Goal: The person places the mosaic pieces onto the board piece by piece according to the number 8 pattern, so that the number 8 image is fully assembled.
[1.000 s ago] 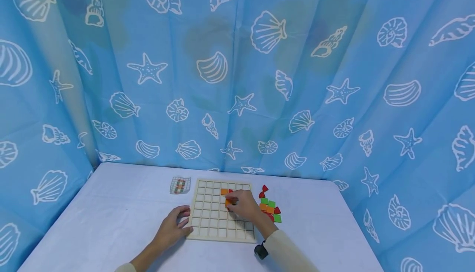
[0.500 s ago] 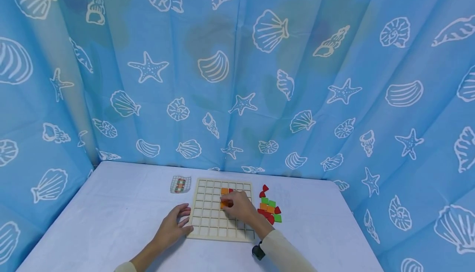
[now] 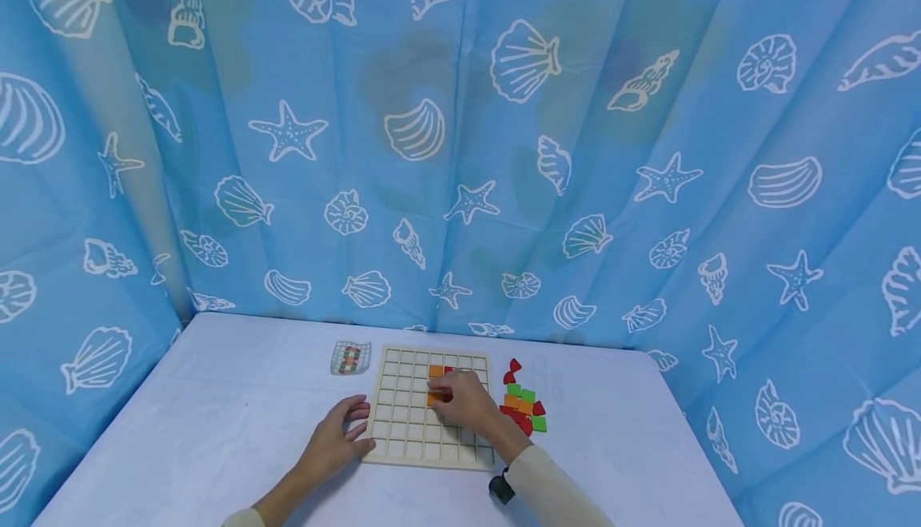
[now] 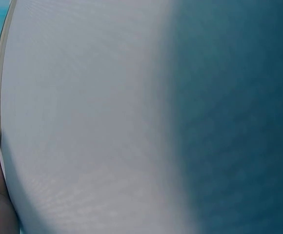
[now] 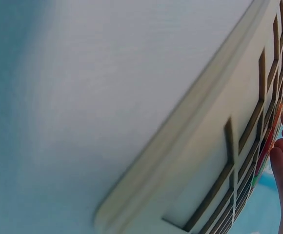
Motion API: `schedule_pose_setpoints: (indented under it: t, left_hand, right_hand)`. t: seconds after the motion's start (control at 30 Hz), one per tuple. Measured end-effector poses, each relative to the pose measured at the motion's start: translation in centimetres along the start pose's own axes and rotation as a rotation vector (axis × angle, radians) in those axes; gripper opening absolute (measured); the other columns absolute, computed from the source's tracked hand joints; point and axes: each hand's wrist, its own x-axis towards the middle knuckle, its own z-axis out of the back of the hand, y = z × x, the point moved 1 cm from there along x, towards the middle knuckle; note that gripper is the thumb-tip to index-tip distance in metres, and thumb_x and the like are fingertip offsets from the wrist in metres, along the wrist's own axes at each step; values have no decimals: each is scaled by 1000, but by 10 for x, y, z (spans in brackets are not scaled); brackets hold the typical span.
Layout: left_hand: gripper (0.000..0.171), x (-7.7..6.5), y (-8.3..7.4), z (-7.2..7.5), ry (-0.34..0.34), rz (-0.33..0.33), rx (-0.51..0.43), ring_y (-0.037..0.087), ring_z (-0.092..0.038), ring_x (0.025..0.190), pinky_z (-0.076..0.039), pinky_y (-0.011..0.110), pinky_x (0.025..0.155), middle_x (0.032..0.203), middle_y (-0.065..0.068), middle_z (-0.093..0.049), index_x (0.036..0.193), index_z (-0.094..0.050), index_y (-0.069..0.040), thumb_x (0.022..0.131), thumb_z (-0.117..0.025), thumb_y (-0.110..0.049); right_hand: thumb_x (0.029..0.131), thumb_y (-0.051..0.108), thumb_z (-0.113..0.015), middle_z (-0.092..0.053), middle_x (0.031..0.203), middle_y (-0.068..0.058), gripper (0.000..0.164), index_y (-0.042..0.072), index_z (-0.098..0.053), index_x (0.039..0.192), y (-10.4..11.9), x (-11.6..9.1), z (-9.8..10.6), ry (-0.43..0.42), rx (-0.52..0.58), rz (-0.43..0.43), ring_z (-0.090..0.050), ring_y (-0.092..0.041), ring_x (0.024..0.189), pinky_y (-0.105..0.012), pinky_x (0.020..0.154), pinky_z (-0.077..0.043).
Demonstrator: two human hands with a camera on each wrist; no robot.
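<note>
A pale gridded board (image 3: 424, 461) lies on the white table. My right hand (image 3: 468, 405) reaches over its middle from the right, thumb and fingers closed on an orange square tile (image 3: 433, 400) at a grid cell. Just behind sit another orange tile (image 3: 436, 370) and a red piece (image 3: 448, 369), partly covered by the fingers. Along the board's left edge rests my left hand (image 3: 332, 437), fingers loosely bent and thumb at the front left corner. The right wrist view has the fingertips (image 5: 279, 145) by the coloured pieces at the grid's far side.
Right of the board lies a loose group of pieces: green squares (image 3: 528, 395), orange squares (image 3: 524, 406) and red curved pieces (image 3: 514, 365). A small pattern card (image 3: 350, 358) lies beyond the left hand. A blue shell-print curtain (image 3: 460, 151) encloses the table.
The right hand has shifted slightly left with the orange tile, setting it down at a grid cell below the other orange tile. The left hand keeps its place.
</note>
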Motion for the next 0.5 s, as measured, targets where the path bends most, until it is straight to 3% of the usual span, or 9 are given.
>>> schedule_pose_setpoints:
  t: [0.33,0.5]
  left_hand:
    - [75,-2,-1,-2,2,7,32,36,-54,119,-55,21,94,123,18,-55,135,-45,8,67,-76,16]
    - [75,-1,-1,0,-10,7,63,35,-54,119,-55,22,94,123,18,-55,135,-45,7,67,-76,16]
  right_hand:
    - [86,16,-75,-68,103,7,30,14,-73,116,-4,-3,-2,3,51,9,-57,-7,89,-16,78,-57]
    - [87,14,-74,-69,105,3,28,10,-73,114,-9,-2,2,-52,90,43,-62,-10,93,-20,83,-60]
